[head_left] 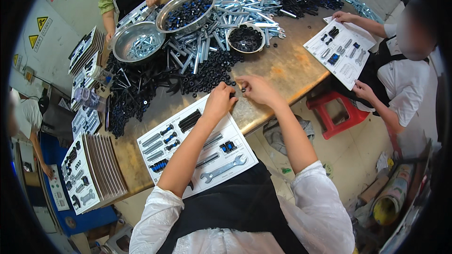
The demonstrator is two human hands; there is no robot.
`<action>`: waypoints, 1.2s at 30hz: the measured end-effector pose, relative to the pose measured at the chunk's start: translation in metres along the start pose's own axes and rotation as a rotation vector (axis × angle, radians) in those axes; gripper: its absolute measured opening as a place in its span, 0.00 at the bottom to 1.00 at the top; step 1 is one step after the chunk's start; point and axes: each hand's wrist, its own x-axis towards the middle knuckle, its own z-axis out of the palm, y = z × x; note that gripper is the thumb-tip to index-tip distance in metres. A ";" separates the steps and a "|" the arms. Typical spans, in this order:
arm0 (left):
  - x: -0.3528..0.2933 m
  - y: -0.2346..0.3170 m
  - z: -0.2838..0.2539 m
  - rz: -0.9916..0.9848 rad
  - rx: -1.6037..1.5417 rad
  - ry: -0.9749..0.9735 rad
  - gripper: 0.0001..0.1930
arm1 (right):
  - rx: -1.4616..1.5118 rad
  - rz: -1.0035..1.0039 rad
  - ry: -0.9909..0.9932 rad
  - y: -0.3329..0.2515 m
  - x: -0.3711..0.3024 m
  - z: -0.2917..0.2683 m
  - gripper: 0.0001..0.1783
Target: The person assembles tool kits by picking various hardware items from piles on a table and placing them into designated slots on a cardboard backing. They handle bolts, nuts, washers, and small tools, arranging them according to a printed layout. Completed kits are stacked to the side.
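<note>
My left hand (220,101) is above the top edge of the white printed card (220,177), its fingers curled round something small and dark that is mostly hidden. Just to its right, my right hand (260,91) pinches a small black nut (243,90) between thumb and finger. The card slants across the table's front edge and my lap. On it are black bolts (189,121), silver tubes, blue-and-black hardware and a silver open-end wrench (223,169). My left forearm covers its middle. A heap of black nuts (207,73) lies just beyond my hands.
Steel bowls (162,19) of hardware stand among piled silver tubes (197,59). A white bowl (262,42) holds black parts. Stacked cards (110,164) stand at the left. Co-workers hold cards at far left and right (336,49). A red stool (336,115) is beside the table.
</note>
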 end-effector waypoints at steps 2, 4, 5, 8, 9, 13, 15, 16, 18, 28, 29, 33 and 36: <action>-0.004 0.001 -0.004 0.043 0.028 0.015 0.16 | 0.034 -0.018 -0.033 -0.002 0.014 0.004 0.25; -0.010 0.002 -0.003 0.055 0.000 0.032 0.14 | 0.021 -0.013 -0.067 -0.004 0.023 0.009 0.23; -0.012 0.001 0.001 0.078 0.013 0.066 0.14 | 0.016 0.038 -0.082 -0.002 0.027 0.010 0.22; -0.014 0.005 0.007 0.103 0.032 0.125 0.13 | -0.063 0.077 -0.089 -0.006 0.026 0.007 0.21; -0.013 0.005 0.006 0.088 0.041 0.128 0.13 | -0.095 0.062 -0.093 -0.008 0.028 0.007 0.21; -0.016 -0.011 -0.015 -0.001 -0.089 0.178 0.18 | -0.031 0.033 -0.046 -0.017 0.017 0.008 0.19; -0.028 -0.014 -0.047 -0.010 0.027 0.198 0.23 | 0.077 0.030 0.006 -0.037 0.003 0.016 0.19; -0.038 -0.017 -0.058 -0.036 0.117 0.178 0.26 | 0.106 -0.008 0.001 -0.046 0.000 0.024 0.18; -0.058 -0.029 -0.057 -0.040 0.151 0.125 0.32 | 0.085 -0.080 -0.081 -0.065 -0.001 0.043 0.18; -0.076 -0.036 -0.052 -0.025 0.069 0.085 0.37 | 0.117 -0.071 -0.099 -0.073 -0.003 0.070 0.26; -0.076 -0.037 -0.050 -0.028 0.060 0.087 0.37 | 0.116 -0.080 -0.082 -0.073 -0.005 0.071 0.26; -0.078 -0.038 -0.051 -0.032 0.038 0.101 0.37 | 0.138 -0.064 -0.070 -0.072 -0.006 0.072 0.23; -0.084 -0.033 -0.064 -0.013 0.006 0.168 0.36 | 0.156 -0.047 0.083 -0.069 -0.002 0.061 0.20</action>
